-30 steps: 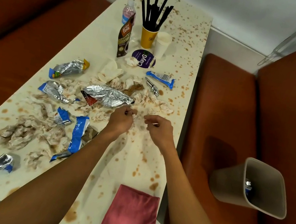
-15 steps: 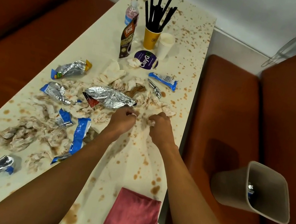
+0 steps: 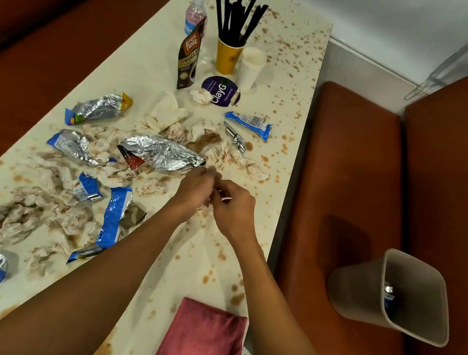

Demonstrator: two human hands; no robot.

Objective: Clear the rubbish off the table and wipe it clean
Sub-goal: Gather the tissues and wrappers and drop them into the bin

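The cream table [image 3: 152,66] is spattered with brown stains and strewn with rubbish. A crumpled silver foil bag [image 3: 163,153] lies just beyond my hands, with stained tissue scraps [image 3: 238,162] to its right. My left hand [image 3: 194,189] and my right hand [image 3: 233,211] meet over the table's middle, fingers curled. Each pinches a small tissue scrap, and a white bit shows between them. A folded red cloth [image 3: 200,344] lies at the near table edge. A beige bin [image 3: 392,294] lies tilted on the right bench, with a wrapper inside.
Further foil and blue wrappers [image 3: 112,219] and soaked tissues [image 3: 15,216] cover the left half. At the far end stand a yellow cup of black straws [image 3: 228,56], a white cup [image 3: 251,69], a coffee pouch [image 3: 190,53] and a bottle [image 3: 195,14]. Orange benches flank the table.
My hands, a little apart a second ago, have drawn together until they touch. The camera has shifted slightly. The rubbish lies as before.
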